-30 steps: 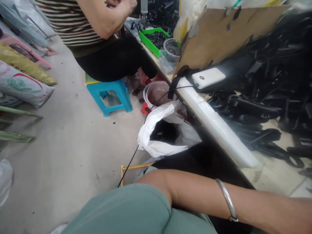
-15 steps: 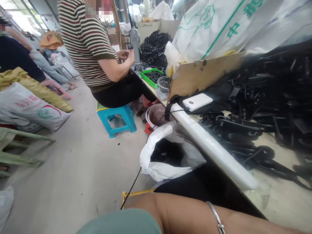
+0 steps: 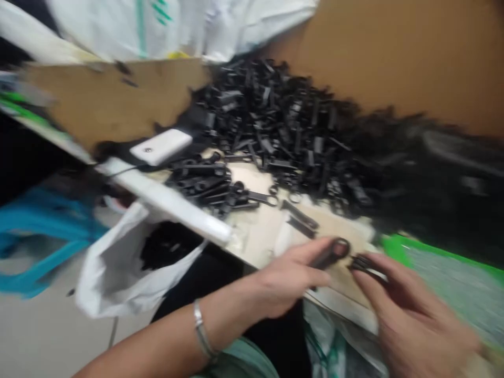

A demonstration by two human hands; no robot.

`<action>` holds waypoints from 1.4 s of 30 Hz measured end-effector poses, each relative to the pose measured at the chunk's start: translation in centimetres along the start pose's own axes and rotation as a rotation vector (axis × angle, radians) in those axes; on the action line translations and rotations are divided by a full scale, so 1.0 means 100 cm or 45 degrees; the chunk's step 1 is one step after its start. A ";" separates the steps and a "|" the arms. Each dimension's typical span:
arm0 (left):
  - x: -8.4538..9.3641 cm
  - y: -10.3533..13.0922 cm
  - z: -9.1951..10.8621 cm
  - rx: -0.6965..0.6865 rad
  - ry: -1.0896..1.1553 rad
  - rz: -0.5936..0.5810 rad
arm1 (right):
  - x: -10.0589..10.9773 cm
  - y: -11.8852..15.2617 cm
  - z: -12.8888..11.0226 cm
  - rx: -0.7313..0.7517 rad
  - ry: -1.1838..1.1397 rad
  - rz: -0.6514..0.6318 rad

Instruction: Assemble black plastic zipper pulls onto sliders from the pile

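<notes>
Head view has swung to both hands [image 3: 291,275] holding black parts [image 3: 331,254].

Both hands now at the bench edge

The view has swung right, off the seated co-worker. The left hand [image 3: 289,278] now grips a black part [image 3: 328,255]; the right hand [image 3: 409,315] has entered, holding another black piece [image 3: 364,263].

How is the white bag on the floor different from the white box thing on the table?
The bag sits low beside the table; the box lies up on it. The bag is soft, crumpled and open, with dark things inside; the box is hard, flat and closed. The bag looks much bigger than the box. Both are white, and both lie left of the left hand.
</notes>
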State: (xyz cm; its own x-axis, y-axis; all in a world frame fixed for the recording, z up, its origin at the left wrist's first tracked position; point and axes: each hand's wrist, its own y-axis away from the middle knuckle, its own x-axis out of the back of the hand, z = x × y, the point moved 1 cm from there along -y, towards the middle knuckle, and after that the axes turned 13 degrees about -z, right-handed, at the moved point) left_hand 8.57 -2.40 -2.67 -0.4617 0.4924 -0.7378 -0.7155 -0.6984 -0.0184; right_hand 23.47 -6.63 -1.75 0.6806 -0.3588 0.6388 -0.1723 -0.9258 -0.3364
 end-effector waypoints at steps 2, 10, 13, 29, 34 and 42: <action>0.001 -0.004 -0.001 0.042 0.024 -0.062 | 0.005 -0.003 0.009 -0.004 -0.001 0.071; -0.007 -0.005 -0.002 0.053 -0.215 -0.141 | -0.003 -0.013 0.004 0.330 0.169 0.079; -0.005 -0.002 -0.001 0.020 -0.406 -0.143 | -0.005 -0.013 0.002 0.370 0.227 0.058; -0.001 0.018 0.013 0.058 -1.197 -0.089 | 0.008 0.004 0.009 -0.094 -0.194 -0.478; -0.001 0.020 0.008 0.074 -1.150 -0.012 | -0.014 0.000 -0.008 -0.202 -0.183 -0.577; 0.022 0.035 0.052 -0.111 -2.392 0.319 | -0.029 -0.057 -0.001 0.026 0.085 -0.608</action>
State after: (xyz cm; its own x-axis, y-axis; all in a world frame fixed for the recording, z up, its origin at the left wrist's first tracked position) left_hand 2.33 -1.11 -0.84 -0.4733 0.1971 0.8586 -0.5537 -0.8246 -0.1159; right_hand 22.37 -0.35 -1.62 0.6328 0.0982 0.7681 0.1626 -0.9867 -0.0078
